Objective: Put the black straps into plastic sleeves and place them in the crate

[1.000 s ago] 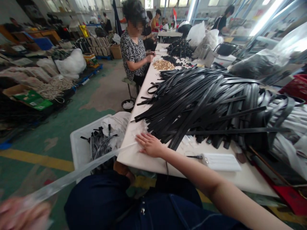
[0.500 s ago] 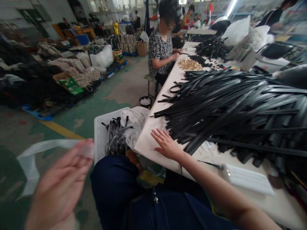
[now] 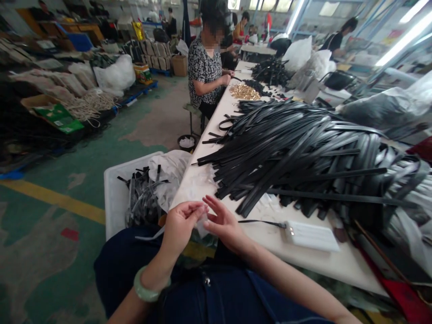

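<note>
My left hand (image 3: 184,225), with a pale green bangle above it, pinches a thin whitish strip (image 3: 153,235) whose tail hangs over my lap. Close beside it, my right hand (image 3: 224,225) has its fingers apart, near the bunched translucent end of the strip; whether it touches the strip is unclear. Both hands are at the near edge of the white table (image 3: 266,240). Beyond them lies a large heap of black strips (image 3: 290,153). A white box-shaped device (image 3: 312,236) with a black cord lies right of my hands.
A white bin (image 3: 116,180) with dark strips and white cloth stands left of the table. A person (image 3: 205,67) sits farther along, by a pile of gold-coloured pieces (image 3: 245,92). Clear plastic bags (image 3: 299,54) are at the back.
My left hand has come in from the far left with the strip. My right hand has lifted off the table to meet it. The view has turned right.
</note>
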Action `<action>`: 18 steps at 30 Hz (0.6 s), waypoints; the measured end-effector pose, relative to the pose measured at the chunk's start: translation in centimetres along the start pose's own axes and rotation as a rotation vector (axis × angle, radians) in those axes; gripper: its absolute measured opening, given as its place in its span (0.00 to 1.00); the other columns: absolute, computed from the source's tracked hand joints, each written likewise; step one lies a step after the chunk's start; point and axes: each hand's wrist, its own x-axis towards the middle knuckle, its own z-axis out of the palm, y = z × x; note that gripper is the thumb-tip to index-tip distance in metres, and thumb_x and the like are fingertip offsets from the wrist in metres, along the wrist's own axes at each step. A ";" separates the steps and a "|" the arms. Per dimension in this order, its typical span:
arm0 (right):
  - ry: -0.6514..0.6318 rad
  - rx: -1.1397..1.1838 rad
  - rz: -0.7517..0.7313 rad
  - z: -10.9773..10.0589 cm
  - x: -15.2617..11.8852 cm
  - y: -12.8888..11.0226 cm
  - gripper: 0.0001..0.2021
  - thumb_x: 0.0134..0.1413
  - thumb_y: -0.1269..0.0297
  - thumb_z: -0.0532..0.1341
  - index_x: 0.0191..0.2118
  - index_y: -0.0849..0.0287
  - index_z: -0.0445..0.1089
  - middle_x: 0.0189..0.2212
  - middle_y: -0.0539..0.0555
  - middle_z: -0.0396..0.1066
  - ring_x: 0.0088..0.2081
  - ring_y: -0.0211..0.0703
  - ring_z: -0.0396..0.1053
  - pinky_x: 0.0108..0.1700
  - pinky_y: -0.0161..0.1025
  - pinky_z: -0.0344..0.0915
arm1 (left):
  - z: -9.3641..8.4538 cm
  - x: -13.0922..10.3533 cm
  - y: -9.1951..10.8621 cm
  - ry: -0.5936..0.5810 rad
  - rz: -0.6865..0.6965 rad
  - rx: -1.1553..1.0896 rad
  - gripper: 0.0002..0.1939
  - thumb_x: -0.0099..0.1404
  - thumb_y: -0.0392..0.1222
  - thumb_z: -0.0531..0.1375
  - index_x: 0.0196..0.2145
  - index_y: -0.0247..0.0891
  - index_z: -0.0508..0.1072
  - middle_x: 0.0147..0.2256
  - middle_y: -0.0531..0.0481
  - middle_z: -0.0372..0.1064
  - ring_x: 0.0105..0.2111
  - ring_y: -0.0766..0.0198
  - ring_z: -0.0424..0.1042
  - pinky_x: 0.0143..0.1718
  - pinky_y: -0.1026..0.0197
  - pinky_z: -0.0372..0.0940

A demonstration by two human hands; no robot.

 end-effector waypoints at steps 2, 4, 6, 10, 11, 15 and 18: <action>-0.015 0.123 0.127 0.0 -0.1 0.2 0.35 0.39 0.61 0.72 0.55 0.52 0.63 0.47 0.57 0.72 0.38 0.42 0.74 0.38 0.38 0.70 | 0.6 0.1 -0.2 0.028 0.025 -0.065 0.16 0.57 0.45 0.65 0.40 0.33 0.75 0.39 0.41 0.78 0.39 0.56 0.77 0.43 0.57 0.70; -0.049 0.119 0.245 -0.3 -0.2 0.4 0.23 0.41 0.57 0.71 0.44 0.60 0.70 0.32 0.54 0.76 0.26 0.35 0.71 0.29 0.32 0.67 | 1.0 0.1 -0.4 0.086 0.054 -0.049 0.16 0.57 0.44 0.64 0.41 0.32 0.74 0.40 0.40 0.77 0.41 0.56 0.77 0.44 0.56 0.71; -0.037 0.045 0.334 -0.7 -0.4 0.7 0.18 0.43 0.53 0.70 0.31 0.64 0.70 0.22 0.51 0.73 0.17 0.30 0.65 0.21 0.28 0.60 | 0.9 0.1 -0.8 0.158 0.096 0.013 0.15 0.58 0.44 0.63 0.41 0.33 0.74 0.40 0.40 0.77 0.41 0.56 0.76 0.44 0.57 0.70; 0.071 -0.057 0.391 -1.8 -0.4 0.2 0.20 0.40 0.50 0.69 0.25 0.64 0.67 0.15 0.49 0.70 0.15 0.30 0.63 0.18 0.26 0.55 | -0.7 0.0 -1.5 0.200 0.192 0.367 0.17 0.62 0.46 0.60 0.47 0.35 0.73 0.40 0.41 0.76 0.39 0.57 0.76 0.43 0.56 0.69; 0.084 -0.074 0.392 -2.1 -0.3 -0.2 0.20 0.40 0.50 0.69 0.25 0.63 0.67 0.14 0.48 0.69 0.14 0.30 0.62 0.17 0.26 0.54 | -1.1 -0.1 -1.5 0.197 0.228 0.543 0.19 0.62 0.46 0.61 0.49 0.36 0.72 0.40 0.42 0.75 0.37 0.56 0.76 0.42 0.56 0.69; 0.086 -0.029 0.435 -2.4 -0.2 -1.9 0.20 0.39 0.50 0.70 0.23 0.63 0.66 0.10 0.44 0.63 0.10 0.27 0.55 0.13 0.26 0.48 | -1.6 -1.0 -0.8 0.090 0.568 1.110 0.23 0.58 0.43 0.64 0.52 0.39 0.71 0.37 0.44 0.69 0.37 0.55 0.70 0.40 0.54 0.66; 0.049 0.099 0.493 -1.8 -0.7 -2.8 0.19 0.39 0.52 0.70 0.23 0.63 0.67 0.10 0.43 0.61 0.10 0.25 0.50 0.13 0.26 0.52 | -1.1 -1.1 -0.1 -0.126 0.873 1.103 0.12 0.64 0.36 0.57 0.45 0.38 0.73 0.40 0.43 0.69 0.43 0.56 0.67 0.46 0.54 0.64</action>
